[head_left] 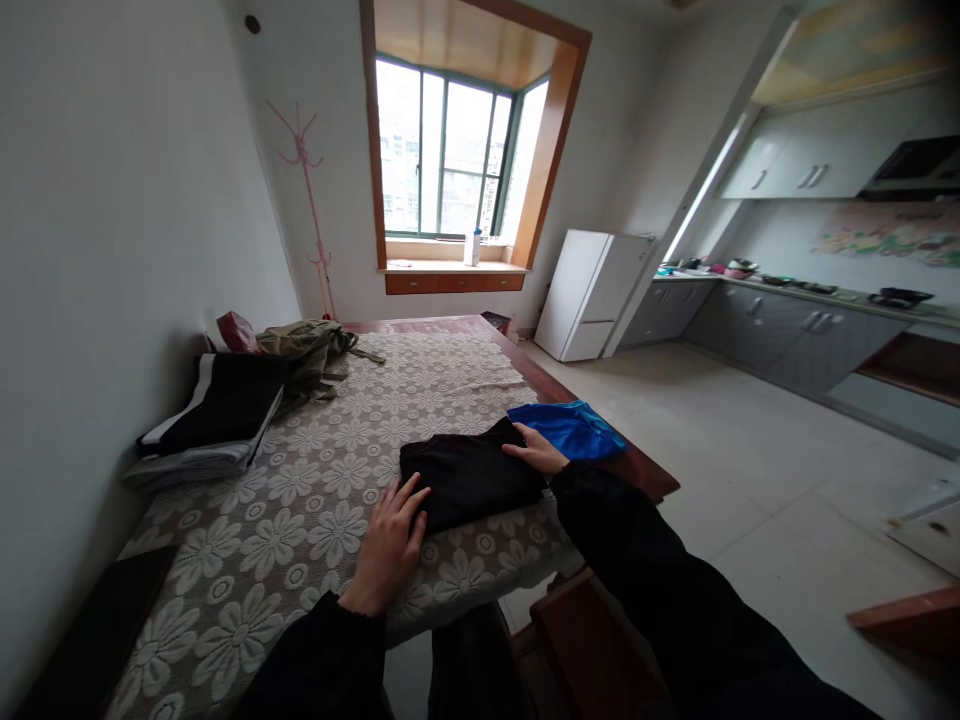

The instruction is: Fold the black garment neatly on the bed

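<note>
At the far left, a dark, flat-surfaced object (97, 630) is seen at the near corner, beside the wall. Beyond it, a folded grey cloth (191, 470) is topped by a folded black cloth with a white stripe (236, 400), and an olive-green fabric item with straps (311, 345) is heaped just behind, next to a small dark-red object (237, 332). A slim pink coat stand (304, 155) is seen farther back, near the wall. A reddish-brown wooden bench (652, 480) is covered for the most part by a beige-and-white lace tablecloth with a flower pattern (330, 535). Near the middle of its near side, a folded plain black cloth garment (465, 475) is laid flat. Its left edge is touched by the left hand (390, 540), whose grip is apart, with the fingers spread over the fabric. Its upper right corner is covered by the fingers of the right hand (538, 450); whether that grip is closed on the fabric cannot be told. Just beside the right hand, a bright-blue crumpled cloth (577, 430) is placed by the bench's right edge. Farther right, a white two-door refrigerator (589, 290) is set on the floor, well apart from the bench.
</note>
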Action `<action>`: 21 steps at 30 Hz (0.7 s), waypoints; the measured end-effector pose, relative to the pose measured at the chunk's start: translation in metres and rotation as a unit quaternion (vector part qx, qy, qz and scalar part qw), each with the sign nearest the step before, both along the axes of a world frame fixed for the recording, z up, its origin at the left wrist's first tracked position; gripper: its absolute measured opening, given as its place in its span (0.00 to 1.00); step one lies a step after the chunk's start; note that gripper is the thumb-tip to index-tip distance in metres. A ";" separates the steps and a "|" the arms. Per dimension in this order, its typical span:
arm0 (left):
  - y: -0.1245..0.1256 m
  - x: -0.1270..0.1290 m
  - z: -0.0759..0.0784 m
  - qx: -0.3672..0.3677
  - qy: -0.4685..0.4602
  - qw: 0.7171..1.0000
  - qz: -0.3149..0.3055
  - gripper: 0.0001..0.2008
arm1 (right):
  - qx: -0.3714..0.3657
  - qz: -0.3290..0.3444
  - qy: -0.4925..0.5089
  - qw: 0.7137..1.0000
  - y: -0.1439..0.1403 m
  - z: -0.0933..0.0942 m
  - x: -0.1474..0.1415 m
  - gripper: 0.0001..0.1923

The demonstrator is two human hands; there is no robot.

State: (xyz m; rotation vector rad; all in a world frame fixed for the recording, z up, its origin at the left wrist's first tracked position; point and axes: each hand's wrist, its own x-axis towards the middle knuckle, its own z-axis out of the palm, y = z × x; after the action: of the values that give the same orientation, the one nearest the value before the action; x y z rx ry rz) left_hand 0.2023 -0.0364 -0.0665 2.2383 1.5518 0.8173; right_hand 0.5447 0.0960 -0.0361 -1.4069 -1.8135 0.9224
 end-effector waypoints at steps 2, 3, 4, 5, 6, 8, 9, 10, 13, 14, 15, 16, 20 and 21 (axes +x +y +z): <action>0.000 0.001 0.000 0.007 0.013 1.000 0.001 0.22 | 0.067 -0.027 -0.057 0.996 -0.005 -0.013 -0.002 0.26; 0.000 0.001 0.000 0.011 0.018 1.000 0.004 0.23 | 0.095 -0.045 -0.081 0.991 -0.008 -0.019 -0.004 0.27; 0.000 0.002 0.000 0.015 0.021 1.000 0.010 0.23 | 0.117 -0.064 -0.103 0.986 -0.011 -0.025 -0.006 0.27; 0.000 0.002 0.000 0.018 0.023 0.999 0.019 0.24 | 0.134 -0.083 -0.120 0.980 -0.015 -0.030 -0.008 0.28; -0.001 0.003 -0.001 0.019 0.024 0.999 0.032 0.25 | 0.146 -0.100 -0.133 0.975 -0.018 -0.035 -0.010 0.29; -0.001 0.003 -0.003 0.012 0.022 0.998 0.058 0.27 | 0.165 -0.117 -0.147 0.968 -0.023 -0.040 -0.011 0.32; -0.001 0.004 -0.004 0.006 0.023 0.998 0.065 0.29 | 0.172 -0.112 -0.151 0.967 -0.024 -0.041 -0.011 0.33; -0.002 0.004 -0.005 0.000 0.025 0.998 0.065 0.30 | 0.178 -0.100 -0.155 0.967 -0.025 -0.042 -0.010 0.34; -0.001 0.001 -0.006 -0.020 0.034 0.998 0.044 0.33 | 0.176 -0.066 -0.180 0.966 -0.025 -0.041 -0.007 0.37; 0.000 0.000 -0.005 -0.029 0.037 0.998 0.034 0.34 | 0.170 -0.069 -0.187 0.965 -0.026 -0.040 -0.007 0.37; 0.002 -0.002 -0.004 -0.042 0.041 0.998 0.023 0.34 | 0.165 -0.077 -0.189 0.965 -0.026 -0.040 -0.006 0.38; 0.003 -0.005 -0.001 -0.056 0.047 0.997 0.009 0.33 | 0.162 -0.084 -0.188 0.965 -0.027 -0.039 -0.006 0.37; 0.009 -0.019 0.017 -0.088 0.095 0.990 -0.057 0.30 | 0.172 -0.064 -0.154 0.971 -0.031 -0.038 -0.004 0.34; 0.010 -0.022 0.023 -0.092 0.105 0.988 -0.068 0.29 | 0.175 -0.057 -0.143 0.972 -0.031 -0.038 -0.003 0.34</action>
State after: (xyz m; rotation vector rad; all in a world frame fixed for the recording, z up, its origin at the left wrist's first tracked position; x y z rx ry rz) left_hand 0.1803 -0.0264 -0.0436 2.3214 1.4739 0.3942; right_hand 0.5413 0.0649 -0.0737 -1.4488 -1.9620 0.3280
